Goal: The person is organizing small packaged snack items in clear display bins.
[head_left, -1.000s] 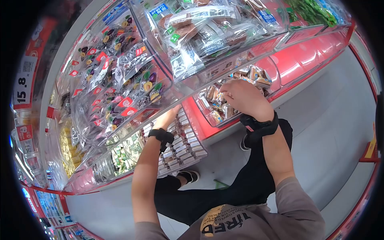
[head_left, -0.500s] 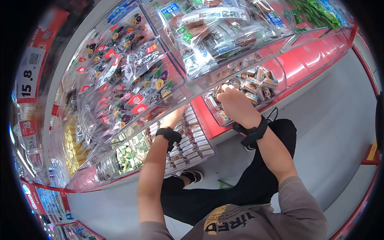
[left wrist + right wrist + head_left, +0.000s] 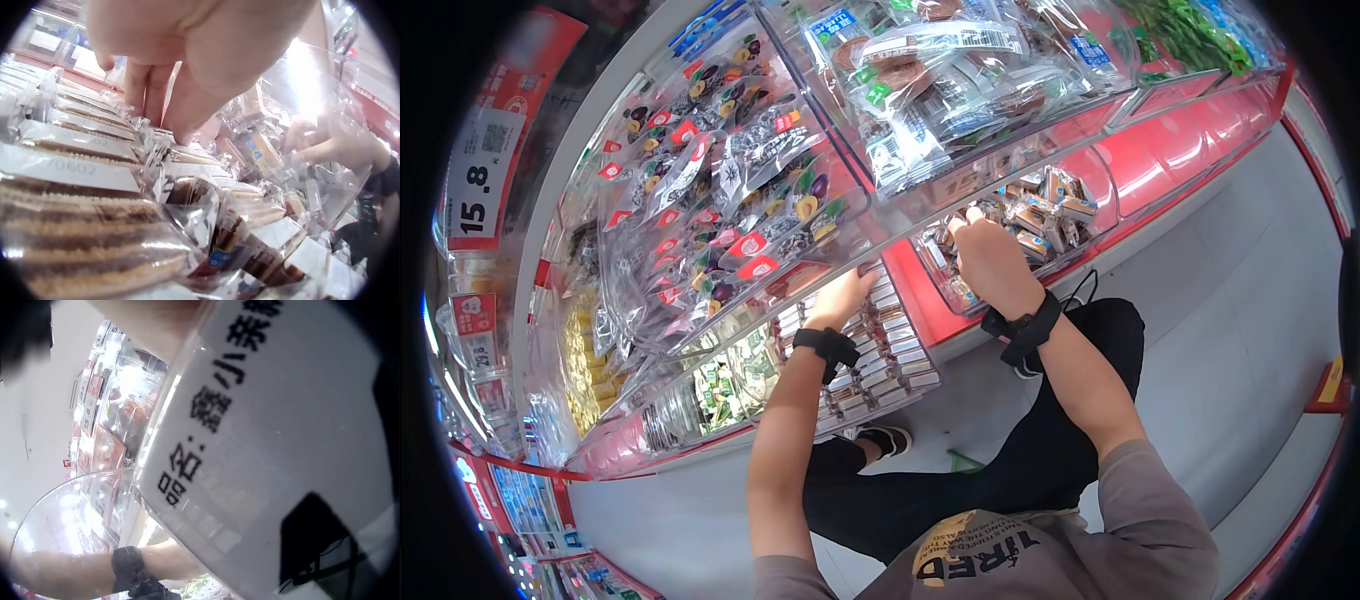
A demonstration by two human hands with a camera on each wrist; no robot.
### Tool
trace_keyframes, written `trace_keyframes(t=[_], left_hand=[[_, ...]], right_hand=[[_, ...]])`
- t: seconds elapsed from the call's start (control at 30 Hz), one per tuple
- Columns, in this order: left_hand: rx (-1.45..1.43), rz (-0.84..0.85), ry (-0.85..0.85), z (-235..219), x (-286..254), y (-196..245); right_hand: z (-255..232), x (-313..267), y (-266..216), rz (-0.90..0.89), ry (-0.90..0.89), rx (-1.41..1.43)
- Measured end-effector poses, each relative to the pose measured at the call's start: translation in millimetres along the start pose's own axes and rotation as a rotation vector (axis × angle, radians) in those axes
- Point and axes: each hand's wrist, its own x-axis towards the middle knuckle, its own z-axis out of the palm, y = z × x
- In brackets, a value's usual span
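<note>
My left hand (image 3: 843, 298) is over rows of wrapped layered snacks (image 3: 890, 350). In the left wrist view, its fingers (image 3: 153, 100) extend down and touch the packets (image 3: 75, 169). My right hand (image 3: 997, 265) is at a clear bin of loose wrapped snacks (image 3: 1032, 215), knuckles up and fingertips hidden. Behind clear plastic, the left wrist view shows the right hand (image 3: 340, 147) blurred beside loose packets (image 3: 256, 150); whether it holds one is unclear. Only part of the right hand (image 3: 156, 322) shows at the top of the right wrist view, beside a white label (image 3: 262, 425).
Above both hands, an upper shelf has a clear front edge (image 3: 960, 185), bagged plum snacks (image 3: 700, 190) and larger plastic packs (image 3: 940, 90). Green packets (image 3: 725, 390) lie left of the left hand. A red ledge (image 3: 920, 300) separates the two lower bins. Price tags (image 3: 485, 185) hang at far left.
My left hand has come further into view from beneath the upper shelf edge. The right hand has moved slightly left and down relative to its bin, its fingers now lower among the loose packets.
</note>
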Motion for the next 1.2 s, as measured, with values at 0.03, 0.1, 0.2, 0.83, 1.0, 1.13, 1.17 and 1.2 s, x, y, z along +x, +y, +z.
trace_keyframes(t=[0.03,0.1,0.2,0.83,1.0,1.13,1.17,1.2], left_hand=[[0.018,-0.014,-0.003,2,0,-3],[0.013,-0.007,0.026,3,-2,-4],[-0.008,0.023,0.045,3,-3,0],[-0.019,0.119,-0.198,-27,-20,25],[-0.107,0.141,-0.261,-28,-16,9],[-0.111,0.015,-0.361,-32,-10,-5],[-0.158,0.002,-0.335,-33,-11,-3],[-0.207,-0.014,-0.31,-35,-16,2]], right_hand=[[0,0,-1,0.014,0.002,-0.01],[0,-1,-3,0.03,-0.028,-0.017],[1,-1,0,0.007,-0.002,0.001],[-90,12,-44,0.055,-0.418,1.143],[-72,9,-61,-0.07,-0.368,0.972],[-41,3,-75,-0.234,-0.105,0.721],[-36,2,-78,-0.309,0.034,0.615],[-34,3,-80,-0.381,0.172,0.509]])
